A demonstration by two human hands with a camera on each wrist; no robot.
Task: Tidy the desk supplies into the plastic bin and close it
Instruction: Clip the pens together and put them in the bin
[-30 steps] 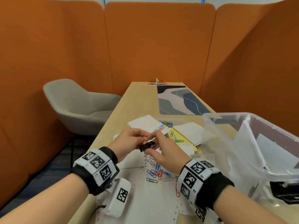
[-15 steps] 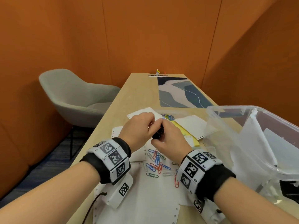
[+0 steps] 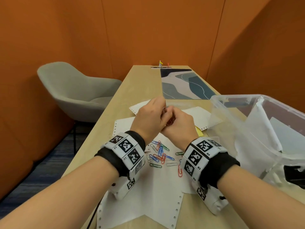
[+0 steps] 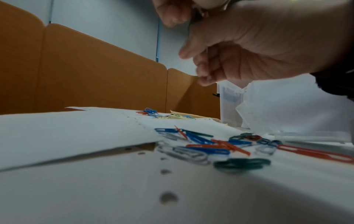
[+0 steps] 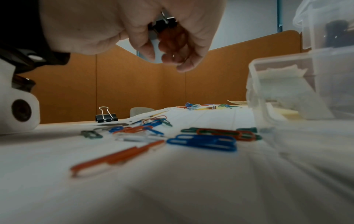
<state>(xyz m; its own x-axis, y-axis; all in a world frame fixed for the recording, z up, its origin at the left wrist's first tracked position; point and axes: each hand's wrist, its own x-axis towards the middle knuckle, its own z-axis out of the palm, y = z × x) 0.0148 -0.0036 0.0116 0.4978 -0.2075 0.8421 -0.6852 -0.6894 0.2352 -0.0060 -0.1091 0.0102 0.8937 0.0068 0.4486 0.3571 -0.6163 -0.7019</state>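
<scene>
Both hands meet above the papers in the middle of the desk. My left hand (image 3: 148, 118) and right hand (image 3: 179, 124) curl together around a small black binder clip (image 5: 164, 22); the head view shows only a glint of its wire handle (image 3: 164, 109). Several coloured paper clips (image 3: 160, 154) lie loose on white perforated paper (image 3: 148, 195) just below the wrists. The clear plastic bin (image 3: 239, 96) stands open at the right with white sheets inside it. A second black binder clip (image 5: 106, 117) stands on the desk to the left.
A yellow note (image 3: 198, 132) and more paper clips (image 5: 191, 105) lie among the sheets behind the hands. A patterned desk mat (image 3: 184, 85) covers the far desk. A grey chair (image 3: 74, 90) stands off the left edge. Orange partitions enclose the booth.
The hands have moved away from me and closed tighter together. The binder clip, plainly seen between the fingertips a second ago, is now almost hidden in the head view.
</scene>
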